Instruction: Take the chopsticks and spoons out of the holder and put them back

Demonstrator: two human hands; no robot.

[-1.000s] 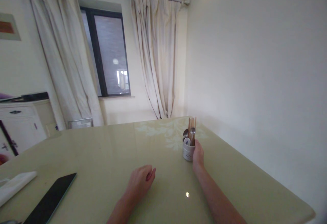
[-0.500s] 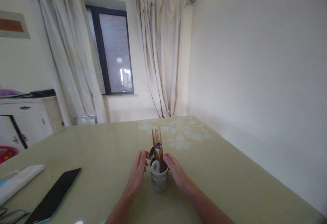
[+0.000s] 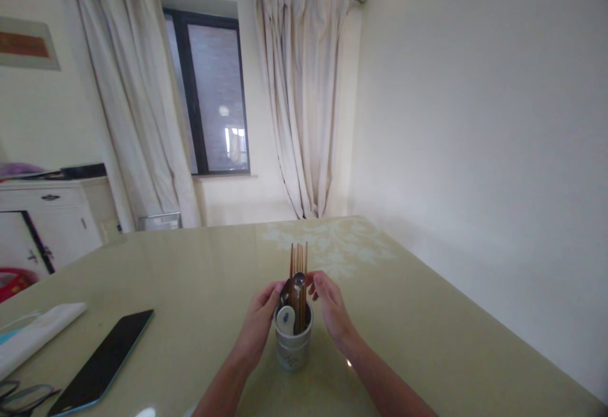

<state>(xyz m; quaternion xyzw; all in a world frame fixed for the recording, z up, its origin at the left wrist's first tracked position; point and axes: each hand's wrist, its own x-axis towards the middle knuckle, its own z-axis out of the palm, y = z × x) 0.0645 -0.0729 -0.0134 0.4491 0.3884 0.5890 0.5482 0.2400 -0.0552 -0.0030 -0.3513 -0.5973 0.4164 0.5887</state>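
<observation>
A small white perforated utensil holder (image 3: 293,347) stands on the pale green table (image 3: 427,328) in front of me. Wooden chopsticks (image 3: 298,262), metal spoons (image 3: 297,281) and a white ceramic spoon (image 3: 285,317) stick out of it. My left hand (image 3: 259,322) rests against the holder's left rim, fingers at the spoons. My right hand (image 3: 330,306) hovers at the right rim, fingers spread, fingertips close to the chopsticks and the spoon handle. Whether either hand grips a utensil is unclear.
A dark phone (image 3: 102,361) lies on the table at the left, with a folded white cloth (image 3: 40,334) and glasses (image 3: 19,395) beyond it. A white cabinet (image 3: 52,214), curtains (image 3: 304,106) and a window (image 3: 213,94) stand behind the table. A plain wall runs along the right.
The holder came from the far right of the table to right in front of me. Both hands closed in around its rim, and the fingers rose toward the utensils.
</observation>
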